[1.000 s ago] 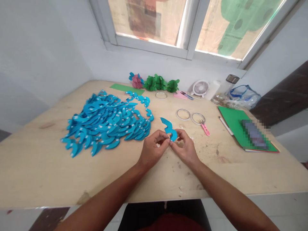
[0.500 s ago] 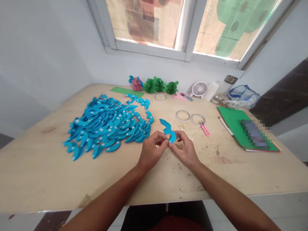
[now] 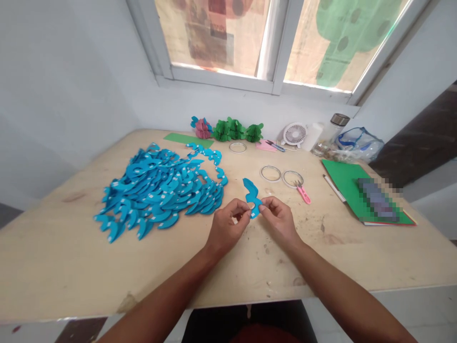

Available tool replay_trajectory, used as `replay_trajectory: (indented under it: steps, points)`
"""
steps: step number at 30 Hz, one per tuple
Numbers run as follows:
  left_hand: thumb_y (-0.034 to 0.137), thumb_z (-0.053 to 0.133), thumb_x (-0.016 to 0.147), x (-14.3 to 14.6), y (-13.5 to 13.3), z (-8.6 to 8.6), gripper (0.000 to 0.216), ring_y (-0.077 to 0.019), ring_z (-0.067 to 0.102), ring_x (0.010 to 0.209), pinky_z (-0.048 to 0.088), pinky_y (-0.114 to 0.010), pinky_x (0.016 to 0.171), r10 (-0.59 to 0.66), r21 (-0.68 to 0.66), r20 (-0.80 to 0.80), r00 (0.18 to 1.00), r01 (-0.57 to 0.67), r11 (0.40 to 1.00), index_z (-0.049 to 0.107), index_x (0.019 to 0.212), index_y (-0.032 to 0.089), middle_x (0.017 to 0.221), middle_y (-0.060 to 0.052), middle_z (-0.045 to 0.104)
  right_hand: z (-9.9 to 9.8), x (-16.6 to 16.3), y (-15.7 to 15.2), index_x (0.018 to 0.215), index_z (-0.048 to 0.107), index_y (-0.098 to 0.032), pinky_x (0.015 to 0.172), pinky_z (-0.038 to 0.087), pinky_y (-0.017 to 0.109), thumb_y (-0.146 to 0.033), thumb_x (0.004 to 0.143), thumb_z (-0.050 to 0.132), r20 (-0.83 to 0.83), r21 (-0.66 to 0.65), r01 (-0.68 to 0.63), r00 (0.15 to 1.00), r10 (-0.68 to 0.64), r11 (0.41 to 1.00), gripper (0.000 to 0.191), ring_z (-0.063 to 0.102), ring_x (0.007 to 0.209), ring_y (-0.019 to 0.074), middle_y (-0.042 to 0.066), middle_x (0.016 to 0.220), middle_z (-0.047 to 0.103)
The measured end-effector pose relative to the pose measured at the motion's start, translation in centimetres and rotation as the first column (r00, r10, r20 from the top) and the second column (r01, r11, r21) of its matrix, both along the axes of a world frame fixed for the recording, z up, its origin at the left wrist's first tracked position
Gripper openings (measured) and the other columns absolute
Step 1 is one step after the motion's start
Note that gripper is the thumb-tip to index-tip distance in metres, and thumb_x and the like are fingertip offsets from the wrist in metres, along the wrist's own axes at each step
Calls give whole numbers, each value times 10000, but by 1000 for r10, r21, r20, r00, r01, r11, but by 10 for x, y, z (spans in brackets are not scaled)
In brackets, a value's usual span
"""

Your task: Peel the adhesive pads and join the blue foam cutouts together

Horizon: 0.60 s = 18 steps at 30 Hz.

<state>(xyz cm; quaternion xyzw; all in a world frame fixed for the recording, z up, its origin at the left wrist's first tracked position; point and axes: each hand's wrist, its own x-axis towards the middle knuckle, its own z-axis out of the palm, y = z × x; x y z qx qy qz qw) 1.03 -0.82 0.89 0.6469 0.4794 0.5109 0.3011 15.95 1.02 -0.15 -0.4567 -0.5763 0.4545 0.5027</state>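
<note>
Both hands meet over the middle of the wooden table (image 3: 53, 257). My left hand (image 3: 227, 227) and my right hand (image 3: 280, 222) each pinch the lower end of a curved blue paper cutout (image 3: 252, 194), which stands up between the fingertips. Fingers of both hands are closed on it. To the left lies a big heap of the same blue cutouts (image 3: 160, 186) with small white tabs, and a short chain of them (image 3: 213, 159) trails toward the back.
Three tape rings (image 3: 270, 173) lie behind my hands, with pink snips (image 3: 303, 192) beside them. Green paper and a notebook (image 3: 352, 183) sit at right. Along the wall stand green paper decorations (image 3: 237, 130), a small white fan (image 3: 294, 134), a jar (image 3: 335, 125) and a plastic bag (image 3: 359, 142).
The blue cutout has turned a little more upright in my fingers. My hands stayed in place; the view shifted slightly.
</note>
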Motion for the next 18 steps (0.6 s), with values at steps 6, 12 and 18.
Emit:
replay_trajectory:
  steps: [6,12,18]
  points:
    - [295,612,747,-3,7,-5,167,-136,625,637,478,-226,544,25,-149,266,964,15,989,529,823,171,724,-14,648,4,-2,-2,711,564,-200,596,432,275,-356,735,605,-58,-55,-32,998,29,998,163,534,603,147,-2,671,587]
    - [267,670,700,-3,13,-10,344,-168,649,783,529,-265,633,-44,-145,443,895,120,982,526,998,172,866,-48,665,4,-4,-3,710,571,-199,588,427,276,-367,729,616,-50,-67,-60,997,57,996,175,530,614,151,2,667,586]
    - [256,668,706,-5,12,-12,243,-137,631,710,531,-250,633,-33,-100,375,926,76,992,608,925,170,809,-25,653,3,-3,-3,728,587,-198,601,431,275,-368,713,648,-157,-137,-135,981,113,981,182,546,600,141,-7,668,605]
